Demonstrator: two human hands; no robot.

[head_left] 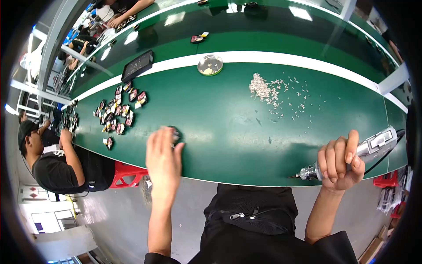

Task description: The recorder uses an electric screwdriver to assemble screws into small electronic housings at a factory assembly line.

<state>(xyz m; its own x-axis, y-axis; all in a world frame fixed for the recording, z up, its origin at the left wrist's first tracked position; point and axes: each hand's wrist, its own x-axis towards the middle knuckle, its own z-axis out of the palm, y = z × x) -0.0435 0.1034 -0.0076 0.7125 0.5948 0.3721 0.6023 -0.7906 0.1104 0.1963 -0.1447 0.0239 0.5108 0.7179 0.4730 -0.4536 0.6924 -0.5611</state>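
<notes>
Near the table's front edge, my right hand is closed around a silver-grey electric screwdriver. Its thin bit points left, low over the green tabletop, and a black cord leaves its back end. Somewhat blurred, my left hand reaches over the table left of centre. A small dark rounded part shows between its thumb and fingers, mostly covered by them. Further left lies a loose group of small black parts with red and yellow-white patches. Many tiny pale pieces are heaped and scattered at the right.
A round clear dish with small yellowish bits stands by the white strip. A black tray lies at the back left. Another person sits at the left by a red stool. A metal post rises at the right.
</notes>
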